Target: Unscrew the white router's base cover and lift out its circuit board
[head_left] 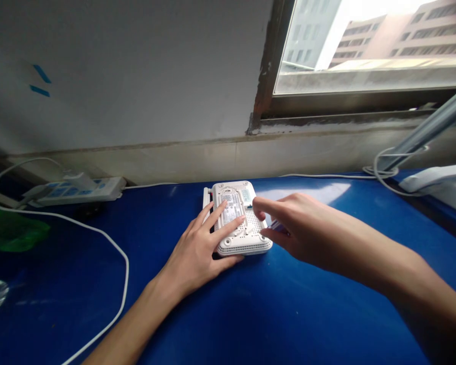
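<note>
A white router lies upside down on the blue table, its vented underside and label facing up, an antenna folded along its left side. My left hand rests on its left half, fingers spread flat over the label and thumb against the near edge. My right hand hovers at the router's right edge, index finger stretched out to the top surface. The other right fingers curl round a small thin thing I cannot name.
A white power strip lies at the back left, and its white cable loops across the table. A green object sits at the far left. A grey lamp arm and white base stand at the right, below the window.
</note>
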Demonstrator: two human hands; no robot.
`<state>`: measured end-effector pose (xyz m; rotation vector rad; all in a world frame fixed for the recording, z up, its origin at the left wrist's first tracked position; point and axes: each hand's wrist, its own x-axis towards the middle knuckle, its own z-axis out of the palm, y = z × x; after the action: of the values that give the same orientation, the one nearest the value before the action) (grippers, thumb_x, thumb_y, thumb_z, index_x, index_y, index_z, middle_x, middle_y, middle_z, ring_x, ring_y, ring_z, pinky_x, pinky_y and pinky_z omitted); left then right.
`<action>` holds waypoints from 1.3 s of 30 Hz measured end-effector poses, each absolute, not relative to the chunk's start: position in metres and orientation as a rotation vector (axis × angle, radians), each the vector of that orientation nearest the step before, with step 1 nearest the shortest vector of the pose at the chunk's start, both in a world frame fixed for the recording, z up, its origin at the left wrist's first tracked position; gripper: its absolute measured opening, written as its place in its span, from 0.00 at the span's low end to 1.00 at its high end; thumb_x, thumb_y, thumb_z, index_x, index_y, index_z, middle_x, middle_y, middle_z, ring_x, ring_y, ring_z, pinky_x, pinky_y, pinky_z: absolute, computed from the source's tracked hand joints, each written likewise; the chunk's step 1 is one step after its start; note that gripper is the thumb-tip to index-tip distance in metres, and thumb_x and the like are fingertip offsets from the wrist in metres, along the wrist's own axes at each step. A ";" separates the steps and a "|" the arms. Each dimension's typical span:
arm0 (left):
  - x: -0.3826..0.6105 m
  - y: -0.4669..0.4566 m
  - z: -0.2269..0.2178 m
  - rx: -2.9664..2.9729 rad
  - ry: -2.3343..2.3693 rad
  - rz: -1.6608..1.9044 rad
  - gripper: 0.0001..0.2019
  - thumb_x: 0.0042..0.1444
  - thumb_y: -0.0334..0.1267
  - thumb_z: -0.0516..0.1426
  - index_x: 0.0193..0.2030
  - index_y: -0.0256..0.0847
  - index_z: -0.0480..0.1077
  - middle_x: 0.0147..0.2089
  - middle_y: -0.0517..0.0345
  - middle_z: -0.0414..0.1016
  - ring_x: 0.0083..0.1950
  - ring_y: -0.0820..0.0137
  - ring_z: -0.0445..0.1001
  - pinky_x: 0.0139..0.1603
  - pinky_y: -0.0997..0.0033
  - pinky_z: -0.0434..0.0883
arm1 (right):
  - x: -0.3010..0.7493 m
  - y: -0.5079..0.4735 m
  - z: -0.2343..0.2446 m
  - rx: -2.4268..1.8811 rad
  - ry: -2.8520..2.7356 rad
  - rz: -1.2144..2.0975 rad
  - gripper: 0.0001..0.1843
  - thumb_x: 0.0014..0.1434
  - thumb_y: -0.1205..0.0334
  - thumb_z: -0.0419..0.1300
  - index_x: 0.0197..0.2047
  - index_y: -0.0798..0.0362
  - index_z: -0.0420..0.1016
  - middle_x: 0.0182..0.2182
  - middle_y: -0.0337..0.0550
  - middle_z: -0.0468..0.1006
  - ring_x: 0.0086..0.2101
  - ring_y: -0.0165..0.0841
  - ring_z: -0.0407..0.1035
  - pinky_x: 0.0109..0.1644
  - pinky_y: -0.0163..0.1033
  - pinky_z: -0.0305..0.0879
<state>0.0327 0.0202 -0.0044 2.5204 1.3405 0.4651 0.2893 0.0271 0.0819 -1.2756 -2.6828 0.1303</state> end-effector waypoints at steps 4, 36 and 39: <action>0.033 0.021 -0.006 2.522 1.344 0.477 0.37 0.63 0.52 0.67 0.77 0.66 0.60 0.84 0.61 0.47 0.83 0.44 0.48 0.76 0.37 0.62 | 0.275 0.023 0.085 -1.543 -2.590 -0.134 0.08 0.71 0.53 0.61 0.45 0.48 0.71 0.25 0.39 0.76 0.21 0.35 0.65 0.26 0.41 0.41; 0.034 0.021 -0.006 2.520 1.362 0.440 0.38 0.63 0.53 0.66 0.77 0.68 0.59 0.84 0.63 0.45 0.83 0.45 0.46 0.77 0.36 0.60 | 0.298 0.029 0.085 -1.106 -2.724 0.140 0.13 0.65 0.72 0.61 0.50 0.47 0.71 0.35 0.40 0.80 0.29 0.32 0.70 0.30 0.37 0.51; 0.034 0.021 -0.006 2.522 1.366 0.430 0.38 0.63 0.53 0.66 0.77 0.68 0.57 0.85 0.63 0.44 0.83 0.46 0.45 0.77 0.36 0.60 | 0.293 0.032 0.083 -1.215 -2.694 0.057 0.08 0.67 0.64 0.64 0.48 0.47 0.70 0.34 0.40 0.79 0.28 0.33 0.70 0.30 0.38 0.50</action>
<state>0.0336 0.0209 -0.0059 2.5216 1.3664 0.4304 0.2931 0.0315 0.0828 -1.2151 -2.6940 0.0567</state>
